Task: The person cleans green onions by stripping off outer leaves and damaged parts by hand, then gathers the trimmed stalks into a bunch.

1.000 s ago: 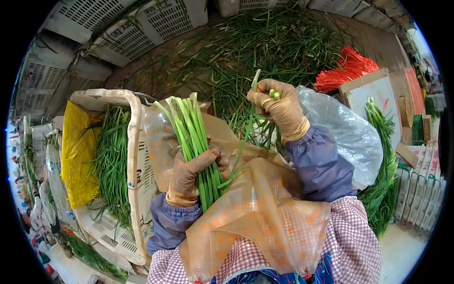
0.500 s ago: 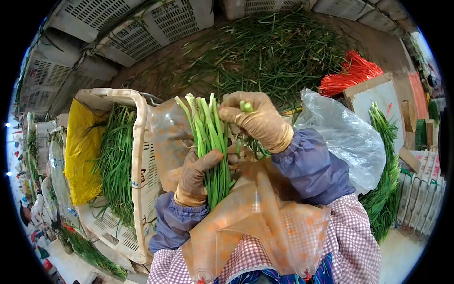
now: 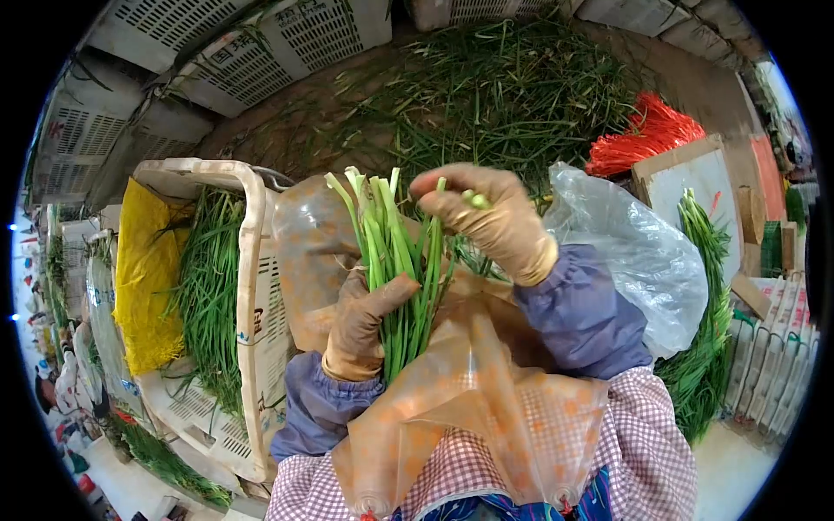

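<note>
In a brown-stained glove, my left hand point(image 3: 362, 323) is wrapped round a bundle of green stalks point(image 3: 395, 252), their pale cut ends pointing up and away from me. Just right of those ends is my right hand point(image 3: 491, 217), also gloved, closed on a few more stalks point(image 3: 476, 200) whose ends poke out between the fingers. One stalk stands near its thumb and forefinger, beside the bundle; whether the fingertips touch it is unclear. Below both hands a translucent orange-patterned apron point(image 3: 469, 391) covers my lap.
At left stands a white crate point(image 3: 252, 347) with green stalks and a yellow sack point(image 3: 148, 278). Loose leaves point(image 3: 521, 95) cover the floor ahead. To the right are red ties point(image 3: 643, 135), a clear plastic bag point(image 3: 634, 252) and another heap of greens point(image 3: 704, 347). More crates point(image 3: 287, 52) line the back.
My right hand has moved left to the bundle's top, then slightly back right. The bundle in my left hand has shifted a little right, and a stalk now stands at its right side.
</note>
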A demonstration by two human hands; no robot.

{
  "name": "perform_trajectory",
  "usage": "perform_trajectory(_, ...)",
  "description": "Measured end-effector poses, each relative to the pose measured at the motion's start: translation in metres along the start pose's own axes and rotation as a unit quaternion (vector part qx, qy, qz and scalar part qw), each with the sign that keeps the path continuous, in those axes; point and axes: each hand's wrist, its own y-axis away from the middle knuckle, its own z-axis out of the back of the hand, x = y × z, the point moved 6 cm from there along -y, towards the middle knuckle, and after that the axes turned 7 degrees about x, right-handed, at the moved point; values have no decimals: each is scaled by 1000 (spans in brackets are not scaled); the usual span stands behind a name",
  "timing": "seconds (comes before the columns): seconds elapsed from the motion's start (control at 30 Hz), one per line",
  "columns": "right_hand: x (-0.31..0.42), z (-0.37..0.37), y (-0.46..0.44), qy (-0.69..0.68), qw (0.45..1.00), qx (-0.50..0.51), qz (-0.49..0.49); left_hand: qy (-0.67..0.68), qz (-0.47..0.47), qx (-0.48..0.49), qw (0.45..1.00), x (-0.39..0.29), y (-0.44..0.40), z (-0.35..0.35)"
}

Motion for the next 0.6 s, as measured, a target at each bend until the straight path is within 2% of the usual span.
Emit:
perform_trajectory(0.1,-10,-1,-6,39,999,8,3,-21,2,-23,1000,-2,5,3)
perform_trajectory(0.13,-4,16,-9,70,991,-40,104,28,13,-24,999,2,7,11)
perform_trajectory(0.17,0,42,-15,14,970,-94,225,79,23,-27,996,6,7,18)
perform_trajectory(0.2,15,74,-10,153,938,-188,246,82,20,-29,996,7,7,23)
perform_trajectory(0.23,29,103,-4,205,897,-293,260,102,25,-17,994,9,5,25)
perform_trajectory(0.27,34,127,0,97,892,-358,258,121,32,-3,992,12,2,27)
perform_trajectory(0.3,43,131,4,62,866,-368,334,91,21,-9,996,13,0,30)
perform_trajectory(0.33,44,128,7,64,864,-369,336,91,21,-5,996,12,-1,26)
perform_trajectory(0.4,46,86,2,49,944,-257,203,132,35,-11,991,9,-1,12)
perform_trajectory(0.47,29,43,-5,28,991,-71,106,123,49,-10,991,8,-1,10)
perform_trajectory(0.53,23,6,-1,11,998,30,52,29,-11,-10,999,1,0,10)
perform_trajectory(0.6,17,-20,5,-40,998,55,1,-4,-10,-15,1000,-3,4,7)
